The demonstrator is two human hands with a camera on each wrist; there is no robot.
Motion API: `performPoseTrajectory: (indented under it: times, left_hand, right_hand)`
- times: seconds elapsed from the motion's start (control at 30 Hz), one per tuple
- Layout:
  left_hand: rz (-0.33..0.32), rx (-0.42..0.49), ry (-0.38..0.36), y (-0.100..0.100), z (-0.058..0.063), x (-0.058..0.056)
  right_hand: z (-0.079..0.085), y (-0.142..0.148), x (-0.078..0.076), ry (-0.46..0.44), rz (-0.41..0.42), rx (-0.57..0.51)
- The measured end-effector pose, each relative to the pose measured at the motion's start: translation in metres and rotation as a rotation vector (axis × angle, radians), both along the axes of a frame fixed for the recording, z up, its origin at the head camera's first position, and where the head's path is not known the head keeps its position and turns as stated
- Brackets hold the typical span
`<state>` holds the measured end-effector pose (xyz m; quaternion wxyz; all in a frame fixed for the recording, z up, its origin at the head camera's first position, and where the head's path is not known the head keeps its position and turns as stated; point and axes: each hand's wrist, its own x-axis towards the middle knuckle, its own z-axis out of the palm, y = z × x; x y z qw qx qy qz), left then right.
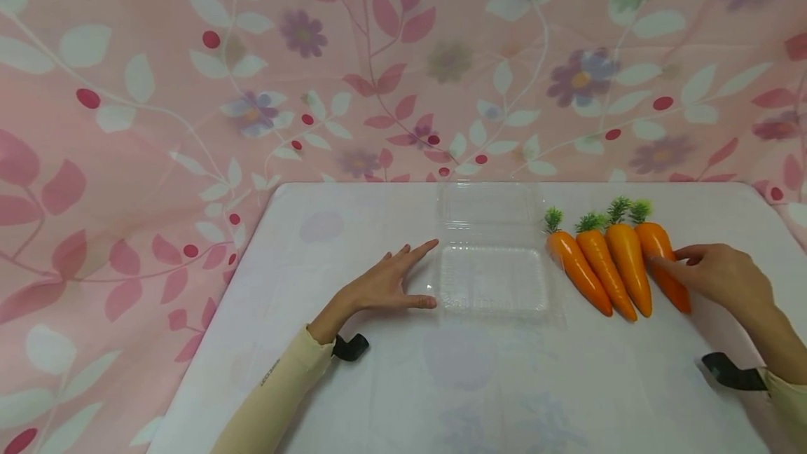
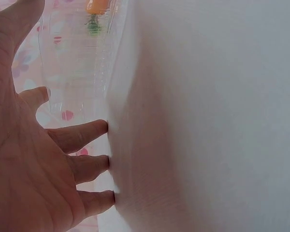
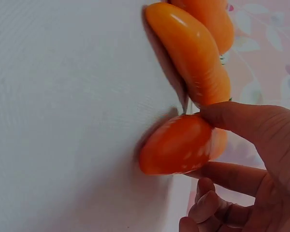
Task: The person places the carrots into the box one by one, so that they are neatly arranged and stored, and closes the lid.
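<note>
My right hand [image 1: 725, 275] pinches the rightmost carrot [image 3: 176, 147] between thumb and forefinger; the carrot lies on the table. To its left lie three more carrots, a thick one [image 1: 628, 265], a slimmer one [image 1: 607, 272] and the leftmost [image 1: 578, 272], green tops toward the far edge. My left hand [image 1: 384, 286] is spread beside a clear plastic box [image 1: 492, 310], thumb and forefinger near its left side. The box stands with its lid [image 1: 492, 203] folded back behind it. In the left wrist view the fingertips [image 2: 102, 126] are right at the table surface.
A white cloth covers the table [image 1: 403, 391]. Behind it and to the left hangs a pink floral curtain [image 1: 378, 54]. A black strap piece [image 1: 352, 347] juts from the left wrist, another [image 1: 731, 372] from the right wrist.
</note>
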<state>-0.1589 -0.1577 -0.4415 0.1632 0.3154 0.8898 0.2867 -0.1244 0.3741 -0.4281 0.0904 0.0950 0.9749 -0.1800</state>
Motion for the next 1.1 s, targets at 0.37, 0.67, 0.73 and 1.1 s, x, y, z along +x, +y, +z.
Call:
performPoseTrajectory:
  times: [0.37,0.67,0.73,1.1]
  left_hand:
    - [0.006,-0.014,0.004,0.0,0.0,0.0]
    - [0.0,-0.029,0.005,0.0,0.002,-0.001]
    - [-0.002,-0.033,0.008,0.0,0.002,-0.001]
    - [0.0,-0.03,0.018,0.0,-0.001,-0.003]
  right_hand:
    - [0.001,-0.001,0.004,-0.061,-0.12,0.02]
    - [0.002,0.004,0.008,-0.013,-0.191,-0.012]
    - [0.002,0.004,0.008,-0.001,-0.21,-0.021]
    - [0.017,-0.008,0.01,0.082,-0.25,-0.087]
